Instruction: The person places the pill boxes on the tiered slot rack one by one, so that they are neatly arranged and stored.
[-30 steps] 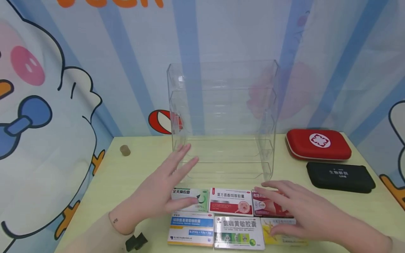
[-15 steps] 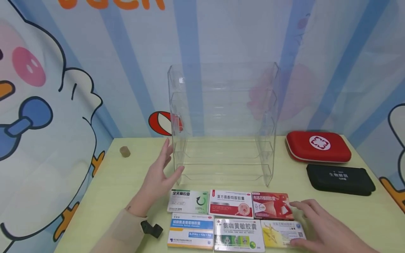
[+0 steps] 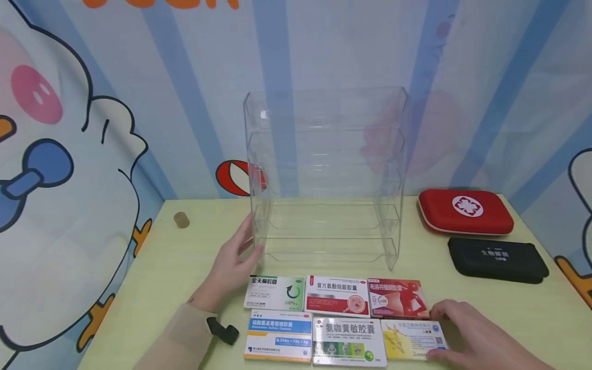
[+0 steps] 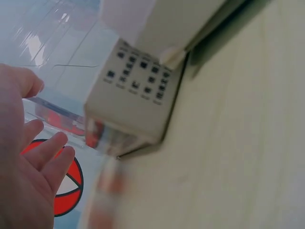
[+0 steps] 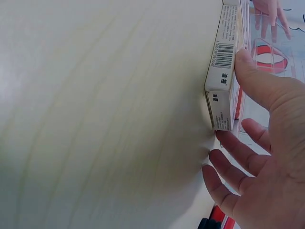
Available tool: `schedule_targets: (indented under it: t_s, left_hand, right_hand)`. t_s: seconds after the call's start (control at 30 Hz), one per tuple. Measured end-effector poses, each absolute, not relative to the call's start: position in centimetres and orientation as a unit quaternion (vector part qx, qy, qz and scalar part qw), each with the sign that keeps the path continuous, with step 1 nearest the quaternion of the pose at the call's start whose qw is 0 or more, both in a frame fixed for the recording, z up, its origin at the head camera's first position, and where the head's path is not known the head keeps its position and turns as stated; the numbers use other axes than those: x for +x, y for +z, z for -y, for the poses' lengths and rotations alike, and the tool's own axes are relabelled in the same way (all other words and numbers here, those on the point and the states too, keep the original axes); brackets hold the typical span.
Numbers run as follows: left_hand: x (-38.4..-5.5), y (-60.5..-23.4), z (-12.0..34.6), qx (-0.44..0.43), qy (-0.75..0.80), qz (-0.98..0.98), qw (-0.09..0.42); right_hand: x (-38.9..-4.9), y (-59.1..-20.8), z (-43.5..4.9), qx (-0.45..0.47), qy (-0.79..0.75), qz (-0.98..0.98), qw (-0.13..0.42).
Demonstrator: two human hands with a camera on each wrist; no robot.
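Head view: clear tiered acrylic rack (image 3: 326, 238), upright on a pale wood-grain table (image 3: 157, 277). Medicine boxes, six, lying flat before it in two rows.
Back row, left to right: tianma capsule box (image 3: 274, 293); compound paracetamol-amantadine capsule box (image 3: 337, 296); ibuprofen capsule box (image 3: 399, 299).
Front row: glucosamine sulfate capsule box (image 3: 278, 336); ankahuangmin capsule box (image 3: 349, 341); yellow-and-white medicine box (image 3: 413, 340).
Left hand (image 3: 236, 264): half spread, holding nothing, at the rack's left side; contact uncertain.
Right hand (image 3: 472, 334): fingers loosely bent, thumb apparently touching the yellow-and-white medicine box at its near right corner; no firm grip evident.
Change: a second ago both hands hovered over the boxes; now they flank rack and rows, leaving all six labels uncovered. Layout unchanged. Bearing on the work, as judged: hands placed, nothing lifted.
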State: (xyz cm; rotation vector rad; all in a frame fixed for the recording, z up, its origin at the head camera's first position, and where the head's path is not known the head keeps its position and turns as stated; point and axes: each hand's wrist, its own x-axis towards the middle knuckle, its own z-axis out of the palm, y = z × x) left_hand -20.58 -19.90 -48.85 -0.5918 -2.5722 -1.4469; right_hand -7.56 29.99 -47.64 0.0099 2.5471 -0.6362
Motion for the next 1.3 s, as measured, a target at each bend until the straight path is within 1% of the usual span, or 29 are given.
schedule_targets:
  t_s: [0.27,0.47,0.77,0.93,1.03,1.17,1.3]
  left_hand:
    - [-20.8,-50.1,20.7,-0.180,-0.490,0.852,0.039]
    - [-21.0,-50.9,20.9,-0.175,-0.500,0.848,0.034]
    - [-21.0,-50.9,20.8,-0.157,-0.506,0.848,0.017]
    - [-20.9,-51.0,20.7,-0.148,-0.506,0.850,0.014]
    - [-20.8,-51.1,20.7,-0.145,-0.505,0.851,0.010]
    - [-20.8,-51.2,20.7,-0.141,-0.507,0.851,0.009]
    - [-20.8,-51.1,20.7,-0.140,-0.507,0.850,0.010]
  right_hand:
    - [-7.3,-47.9,-30.0,-0.005,-0.235,-0.939,0.251]
    - [-6.9,-47.9,-30.5,-0.002,-0.275,-0.931,0.239]
    - [-6.8,-47.1,-31.6,-0.042,-0.322,-0.926,0.189]
    - [-7.6,-45.7,-31.8,-0.067,-0.341,-0.921,0.174]
    - [-8.2,-44.5,-31.5,-0.112,-0.325,-0.931,0.122]
    - [-8.9,-42.7,-30.5,-0.167,-0.303,-0.938,0.000]
    - [-9.8,-40.6,-29.0,-0.202,-0.294,-0.929,-0.103]
